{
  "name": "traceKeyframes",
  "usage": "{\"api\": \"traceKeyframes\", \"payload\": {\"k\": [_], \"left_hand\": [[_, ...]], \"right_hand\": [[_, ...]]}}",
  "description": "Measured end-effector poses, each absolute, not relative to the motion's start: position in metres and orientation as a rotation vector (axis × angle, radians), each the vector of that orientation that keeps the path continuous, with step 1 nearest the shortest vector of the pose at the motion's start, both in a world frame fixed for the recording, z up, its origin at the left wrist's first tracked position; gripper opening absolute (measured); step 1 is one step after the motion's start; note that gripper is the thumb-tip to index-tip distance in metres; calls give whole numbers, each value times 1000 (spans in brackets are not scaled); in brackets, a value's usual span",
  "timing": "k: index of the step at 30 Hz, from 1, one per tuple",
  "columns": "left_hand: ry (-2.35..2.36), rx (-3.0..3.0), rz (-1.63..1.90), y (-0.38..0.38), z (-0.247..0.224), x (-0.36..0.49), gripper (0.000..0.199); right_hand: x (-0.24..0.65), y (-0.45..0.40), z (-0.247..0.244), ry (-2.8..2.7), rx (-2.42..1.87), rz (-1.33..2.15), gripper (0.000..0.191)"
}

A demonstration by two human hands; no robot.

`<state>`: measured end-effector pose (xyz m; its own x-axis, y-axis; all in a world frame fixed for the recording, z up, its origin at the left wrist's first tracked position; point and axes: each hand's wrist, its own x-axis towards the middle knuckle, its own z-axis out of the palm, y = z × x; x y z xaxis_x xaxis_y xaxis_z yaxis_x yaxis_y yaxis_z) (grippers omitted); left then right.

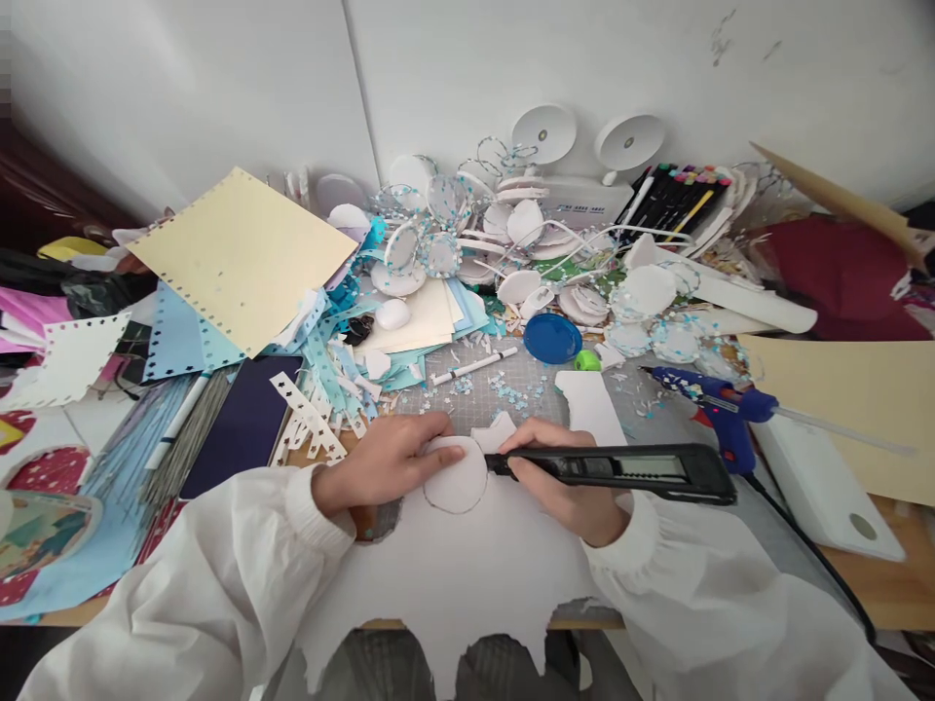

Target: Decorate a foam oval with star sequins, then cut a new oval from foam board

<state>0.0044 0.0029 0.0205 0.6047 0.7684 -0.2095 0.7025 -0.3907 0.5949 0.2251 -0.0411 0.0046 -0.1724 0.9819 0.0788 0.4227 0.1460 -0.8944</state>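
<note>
A large white foam board [467,574] with scalloped cut-outs along its near edge hangs over the front of the table. On its far part a circle [454,477] stands out by a dark outline along its lower edge. My left hand [394,458] grips the board at its far left, thumb lying over the circle. In my right hand [562,487] is a black utility knife [620,467], held sideways with its tip end at the circle's right edge. The blade's tip is hidden by my fingers. Beyond the right hand lies another white board piece [593,401].
Beyond my hands lie a white pen [474,366], a blue round lid [552,338] and a green tape roll [586,361]. White discs and paper scraps pile up behind. A blue glue gun [730,414] rests at right, its cord running to the near edge. Cream card [241,258] lies left.
</note>
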Motion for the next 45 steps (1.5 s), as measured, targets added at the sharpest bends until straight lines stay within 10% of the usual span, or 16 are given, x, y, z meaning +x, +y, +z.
{"api": "traceKeyframes", "payload": {"k": [45], "left_hand": [[1428, 2475, 384, -11, 48, -8, 29]], "right_hand": [[225, -37, 2, -1703, -1287, 990, 12]]}}
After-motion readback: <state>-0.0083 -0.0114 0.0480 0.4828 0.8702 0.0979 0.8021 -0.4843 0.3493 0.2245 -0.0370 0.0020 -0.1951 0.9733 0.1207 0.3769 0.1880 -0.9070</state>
